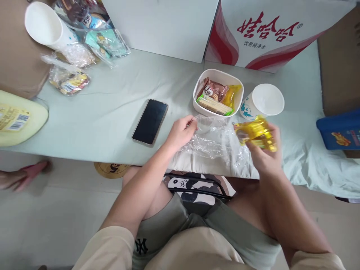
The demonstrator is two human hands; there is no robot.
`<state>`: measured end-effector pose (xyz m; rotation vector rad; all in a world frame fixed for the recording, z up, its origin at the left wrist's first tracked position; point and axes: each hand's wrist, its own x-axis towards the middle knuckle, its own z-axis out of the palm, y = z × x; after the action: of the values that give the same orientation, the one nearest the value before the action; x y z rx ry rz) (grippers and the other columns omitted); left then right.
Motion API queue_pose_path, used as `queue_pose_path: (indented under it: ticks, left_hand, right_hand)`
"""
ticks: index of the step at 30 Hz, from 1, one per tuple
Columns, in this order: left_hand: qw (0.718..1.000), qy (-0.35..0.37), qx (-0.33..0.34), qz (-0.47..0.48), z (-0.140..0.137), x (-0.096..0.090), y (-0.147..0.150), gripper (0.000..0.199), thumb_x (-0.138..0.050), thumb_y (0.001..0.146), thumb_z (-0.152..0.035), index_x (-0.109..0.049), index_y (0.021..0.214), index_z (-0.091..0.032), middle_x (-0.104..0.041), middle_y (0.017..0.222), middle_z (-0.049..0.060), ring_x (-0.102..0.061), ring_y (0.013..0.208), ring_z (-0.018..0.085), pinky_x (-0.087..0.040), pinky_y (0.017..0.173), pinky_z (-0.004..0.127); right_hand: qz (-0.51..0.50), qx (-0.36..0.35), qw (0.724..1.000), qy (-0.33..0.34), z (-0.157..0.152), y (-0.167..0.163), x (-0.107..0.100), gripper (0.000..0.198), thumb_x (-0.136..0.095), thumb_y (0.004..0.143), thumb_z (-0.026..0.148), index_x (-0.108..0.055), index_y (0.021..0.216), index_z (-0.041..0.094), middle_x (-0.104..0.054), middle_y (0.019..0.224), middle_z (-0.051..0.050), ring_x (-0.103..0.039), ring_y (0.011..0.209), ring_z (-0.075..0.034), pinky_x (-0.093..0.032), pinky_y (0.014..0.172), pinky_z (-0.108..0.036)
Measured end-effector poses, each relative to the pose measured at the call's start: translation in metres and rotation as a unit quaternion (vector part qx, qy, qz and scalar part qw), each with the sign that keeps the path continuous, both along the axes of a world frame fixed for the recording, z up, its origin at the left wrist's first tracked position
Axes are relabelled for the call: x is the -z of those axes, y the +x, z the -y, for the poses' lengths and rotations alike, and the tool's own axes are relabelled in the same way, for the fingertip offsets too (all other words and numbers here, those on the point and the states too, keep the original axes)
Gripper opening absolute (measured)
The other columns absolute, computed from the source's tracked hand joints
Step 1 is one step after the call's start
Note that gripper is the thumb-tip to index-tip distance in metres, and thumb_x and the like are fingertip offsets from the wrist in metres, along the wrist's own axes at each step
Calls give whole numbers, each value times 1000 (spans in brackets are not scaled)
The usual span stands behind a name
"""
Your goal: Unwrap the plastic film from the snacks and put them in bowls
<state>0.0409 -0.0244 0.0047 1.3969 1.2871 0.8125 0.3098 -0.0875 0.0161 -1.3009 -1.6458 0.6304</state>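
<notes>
My right hand [267, 153] grips a yellow snack packet [256, 134], slightly blurred, just in front of a white paper cup [268, 100]. With its fingers pinched, my left hand [184, 131] holds the edge of a clear plastic bag [213, 140] that lies crumpled near the table's front edge. Behind the bag stands a white square bowl [198, 103]. In it are a brown snack packet [215, 90], a yellow packet [231, 96] and a green-ended packet of wafers [214, 105].
A phone [150, 122] lies left of my left hand. Large white boxes [253, 41] stand at the back. Another paper cup [45, 26] and several bagged snacks [70, 80] are at the far left, near a pale yellow bottle [21, 120]. A blue container [340, 131] sits at the right.
</notes>
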Motion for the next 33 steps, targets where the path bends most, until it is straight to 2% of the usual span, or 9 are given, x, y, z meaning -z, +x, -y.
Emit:
queue_pose_path:
  ticks: [4,8,11,14,17,19,23,27,33]
  left_hand:
    - [1000,-4,15,-13,-2,-3,2,28,-49,97,-31,-55,72,-21,-57,64,-2,-55,59,13,-40,59,27]
    - [1000,5,22,-19,-3,-6,4,28,-49,96,-31,-54,71,-21,-60,66,-1,-55,61,14,-39,60,28]
    - [999,20,27,-40,-5,-6,4,28,-50,96,-31,-56,70,-21,-55,62,-3,-51,60,14,-35,59,28]
    - [997,28,23,-63,-6,-6,3,29,-51,95,-31,-58,70,-20,-50,59,-4,-48,59,13,-34,59,28]
    - [999,13,27,-41,-8,-3,1,25,-51,97,-32,-65,81,-19,-64,73,-2,-56,60,12,-42,63,27]
    - [999,-2,40,9,-9,-1,0,24,-50,99,-34,-70,105,-20,-75,104,1,-64,63,11,-51,72,28]
    - [994,1,46,96,-12,2,0,43,-51,102,-39,-58,142,-25,-61,152,7,-73,78,15,-60,83,32]
    - [994,-10,55,91,-14,-3,0,46,-50,103,-35,-55,148,-25,-58,157,10,-73,69,14,-62,87,37]
    - [996,-23,40,72,-14,-4,2,44,-50,103,-33,-59,145,-23,-72,136,8,-73,64,14,-61,89,37]
  right_hand:
    - [-3,11,999,43,-40,-3,-39,33,-61,97,35,-64,129,29,-71,126,-13,-72,115,-32,-60,94,-49]
    - [116,32,993,-3,-124,-24,-76,38,-62,94,18,-63,132,13,-72,123,-15,-72,99,-19,-57,85,-34]
    - [201,58,974,-84,-184,-43,-83,41,-60,98,18,-58,137,6,-76,110,-12,-69,88,-12,-52,78,-27]
    - [310,79,939,-125,-216,-56,-75,41,-63,96,27,-65,127,0,-76,111,-12,-70,100,-15,-49,89,-30]
    - [353,52,923,-145,-223,-61,-63,50,-61,93,36,-67,124,-3,-76,113,-12,-69,111,-20,-46,96,-35]
    - [358,31,920,-153,-220,-62,-59,50,-60,93,36,-68,127,-1,-76,115,-12,-68,112,-20,-46,96,-36]
    - [350,0,920,-179,-213,-59,-59,40,-59,98,29,-71,127,3,-77,111,-10,-68,99,-14,-47,92,-33]
    - [356,-50,910,-206,-211,-60,-64,37,-60,98,27,-72,123,4,-78,104,-7,-64,86,-10,-48,88,-32]
    - [404,-34,888,-217,-215,-65,-69,36,-70,92,35,-66,106,2,-74,103,-7,-60,84,-9,-46,85,-30]
